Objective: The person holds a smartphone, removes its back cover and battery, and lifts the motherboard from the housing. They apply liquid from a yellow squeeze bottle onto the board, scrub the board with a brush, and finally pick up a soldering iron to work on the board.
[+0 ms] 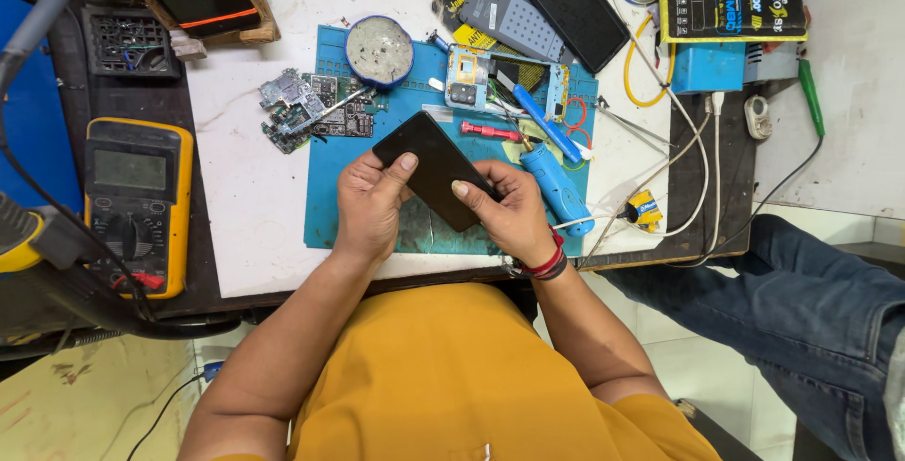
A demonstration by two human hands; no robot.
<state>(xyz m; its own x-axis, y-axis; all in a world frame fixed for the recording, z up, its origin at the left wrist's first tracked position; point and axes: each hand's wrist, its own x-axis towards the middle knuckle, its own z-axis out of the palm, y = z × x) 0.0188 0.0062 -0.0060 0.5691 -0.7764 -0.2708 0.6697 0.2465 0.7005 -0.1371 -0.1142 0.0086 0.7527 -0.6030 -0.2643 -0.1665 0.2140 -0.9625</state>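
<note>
Both my hands hold a black smartphone (429, 167) over a blue work mat (330, 206). My left hand (370, 205) grips its left edge, thumb resting on the dark face. My right hand (509, 211) holds the lower right end, thumb pressed on the screen. The phone lies tilted, its top pointing up and left. A red band circles my right wrist.
A yellow multimeter (137, 202) sits at left. Circuit boards (311, 107), a round tin (379, 49), an opened phone frame (490, 79), a blue tool (558, 189), a red screwdriver (490, 130), phone cases (556, 4) and cables surround the mat. Another person's jeans-clad leg (801, 301) is at right.
</note>
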